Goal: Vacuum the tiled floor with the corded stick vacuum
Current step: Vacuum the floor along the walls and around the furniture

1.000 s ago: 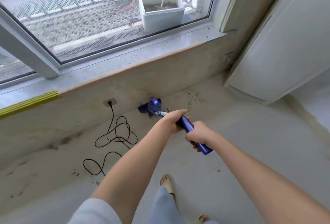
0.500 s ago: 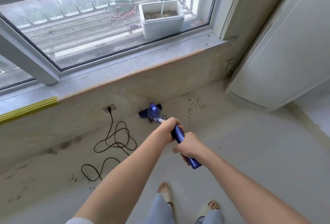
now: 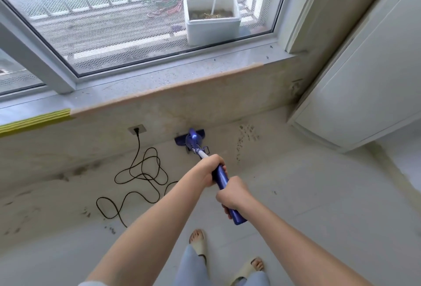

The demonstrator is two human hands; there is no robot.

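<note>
Both hands grip the blue stick vacuum (image 3: pixel 219 177): the left hand (image 3: pixel 210 169) wraps the upper shaft, the right hand (image 3: pixel 232 194) the handle end. Its head (image 3: pixel 190 138) sits on the tiled floor (image 3: pixel 307 194) against the wall. It looks rigid and light; the loose black cord (image 3: pixel 141 178) could snag.

Meshed window (image 3: pixel 136 23), stone sill (image 3: pixel 159 80) (dusty), cabinet (image 3: pixel 364 85)
</note>
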